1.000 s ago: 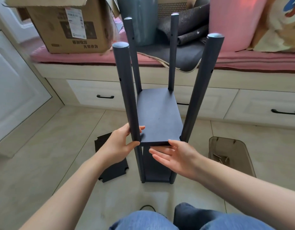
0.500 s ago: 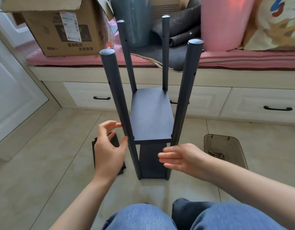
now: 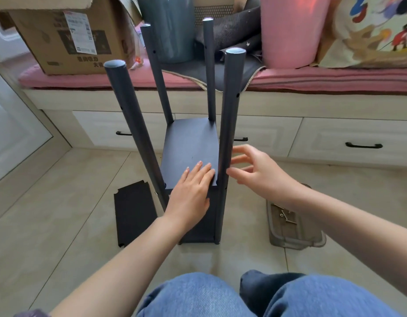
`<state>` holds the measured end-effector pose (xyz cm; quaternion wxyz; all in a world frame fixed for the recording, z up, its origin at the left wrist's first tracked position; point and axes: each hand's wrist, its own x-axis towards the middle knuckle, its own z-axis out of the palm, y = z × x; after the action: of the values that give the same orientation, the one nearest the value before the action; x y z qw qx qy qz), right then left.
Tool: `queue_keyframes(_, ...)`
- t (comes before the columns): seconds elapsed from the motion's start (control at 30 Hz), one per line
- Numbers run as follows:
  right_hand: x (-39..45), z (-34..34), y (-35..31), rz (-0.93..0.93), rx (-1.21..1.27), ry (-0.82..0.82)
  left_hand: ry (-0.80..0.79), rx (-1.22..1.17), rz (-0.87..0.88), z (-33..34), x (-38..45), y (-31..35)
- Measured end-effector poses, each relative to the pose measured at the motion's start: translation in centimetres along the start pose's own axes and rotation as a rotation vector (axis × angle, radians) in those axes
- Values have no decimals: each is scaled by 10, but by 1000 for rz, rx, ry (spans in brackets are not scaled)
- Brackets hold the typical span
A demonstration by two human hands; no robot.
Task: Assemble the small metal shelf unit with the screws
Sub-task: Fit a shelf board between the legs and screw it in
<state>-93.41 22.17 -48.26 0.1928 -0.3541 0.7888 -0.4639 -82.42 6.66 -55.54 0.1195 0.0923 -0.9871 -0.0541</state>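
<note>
The dark grey shelf unit (image 3: 191, 143) stands upright on the tiled floor, with several round posts rising above a mounted shelf board. My left hand (image 3: 191, 193) lies flat, palm down, on the near part of that board. My right hand (image 3: 259, 172) hovers with fingers spread just right of the near right post (image 3: 230, 124); whether the fingertips touch it I cannot tell. A loose black shelf board (image 3: 133, 213) lies flat on the floor left of the unit. Screws (image 3: 286, 217) rest in a clear plastic tray (image 3: 294, 239) on the right.
A bench with a pink cushion (image 3: 335, 76) and white drawers (image 3: 358, 145) runs behind the unit. On it sit a cardboard box (image 3: 67, 35), a grey bin (image 3: 168, 26), a pink roll (image 3: 291, 30) and dark mats. My jeans-clad knees (image 3: 266, 296) fill the bottom.
My left hand let go of the near left post and came to rest flat on the shelf board. My right hand rose from under the board's front edge to beside the right post.
</note>
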Motion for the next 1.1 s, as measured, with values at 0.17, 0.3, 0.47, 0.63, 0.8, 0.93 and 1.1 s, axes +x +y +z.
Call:
queue_keyframes(0.17,10,2,-9,-94,-27,13,1,106,-19,13,14,-3)
queue_keyframes(0.3,14,-1,-8,-112,-79,5,40,111,-22,21,14,-4)
queue_keyframes(0.47,19,-2,-8,-116,-99,-31,139,105,10,22,12,-4)
queue_keyframes(0.63,17,-2,-7,-87,-52,-43,115,104,19,22,11,-2)
queue_keyframes(0.8,17,-2,-9,-110,-39,-29,-21,49,-45,23,14,-2)
queue_keyframes(0.93,16,-8,-2,-93,2,-55,52,73,-93,23,14,10)
queue_keyframes(1.1,2,-33,58,41,-116,-64,114,90,-70,23,13,8)
